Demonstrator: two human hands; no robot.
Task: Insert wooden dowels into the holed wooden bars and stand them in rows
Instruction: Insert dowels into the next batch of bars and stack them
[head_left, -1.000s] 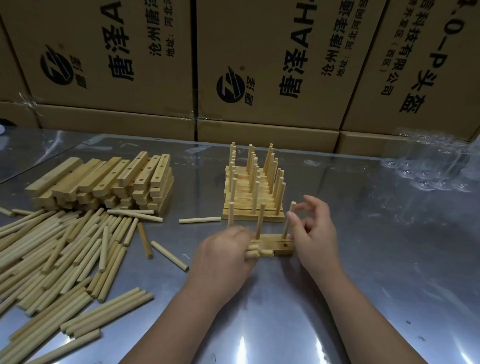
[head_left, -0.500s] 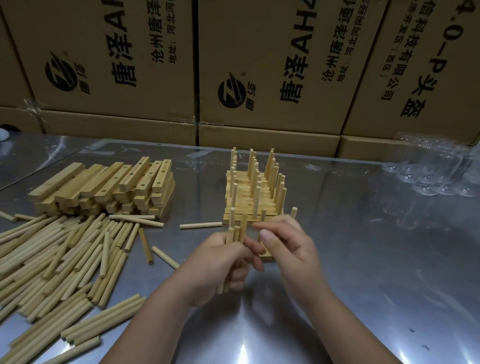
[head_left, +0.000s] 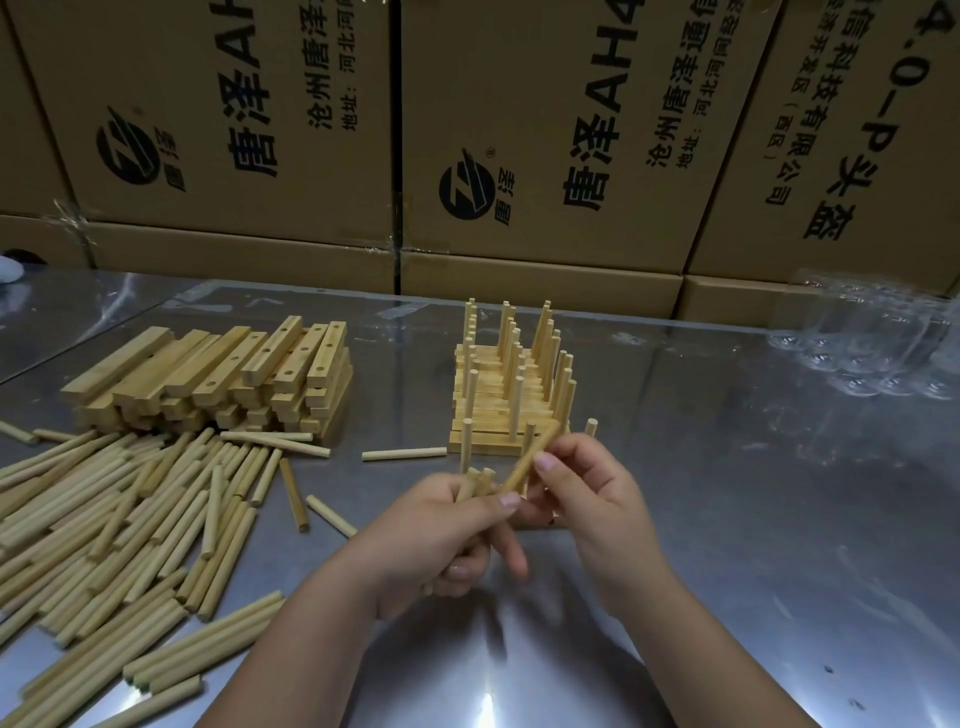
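Observation:
My left hand (head_left: 447, 540) grips a small bundle of wooden dowels (head_left: 477, 480), their tips poking up above my fingers. One tilted dowel (head_left: 529, 460) is pinched by my right hand (head_left: 587, 493), its lower end near the bundle. Behind both hands a holed bar with upright dowels (head_left: 590, 427) stands on the table, mostly hidden. Further back are rows of finished bars with dowels standing up (head_left: 511, 384).
A stack of holed wooden bars (head_left: 218, 379) sits at the back left. Loose dowels (head_left: 114, 525) spread over the left of the steel table (head_left: 779, 519). One dowel (head_left: 404, 454) lies beside the rows. Cardboard boxes (head_left: 545, 156) wall the back; clear plastic packaging (head_left: 872, 348) is at the right.
My left hand lifted off the bar and turned the dowel bundle upright. My right hand came across from the bar's end dowel and drew one dowel out of the bundle.

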